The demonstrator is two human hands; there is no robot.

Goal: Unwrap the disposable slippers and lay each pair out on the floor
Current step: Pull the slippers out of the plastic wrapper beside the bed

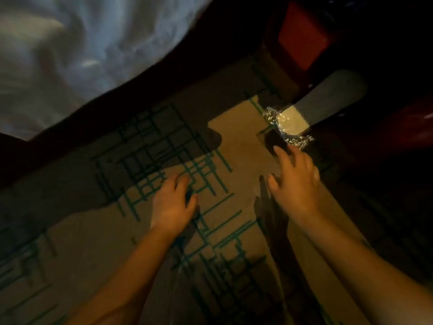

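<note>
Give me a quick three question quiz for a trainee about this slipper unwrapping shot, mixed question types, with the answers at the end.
1. True or false: the right hand already grips the wrapped slippers.
2. Multiple choice: what lies under both hands? A) white tiles B) a tan carpet with green lines C) a wooden table.
3. Short answer: what does the left hand hold?

Key:
1. False. Its fingers are spread just short of the crinkled plastic wrap.
2. B.
3. Nothing clearly visible; it hovers over the carpet, loosely curled, away from the package.
</note>
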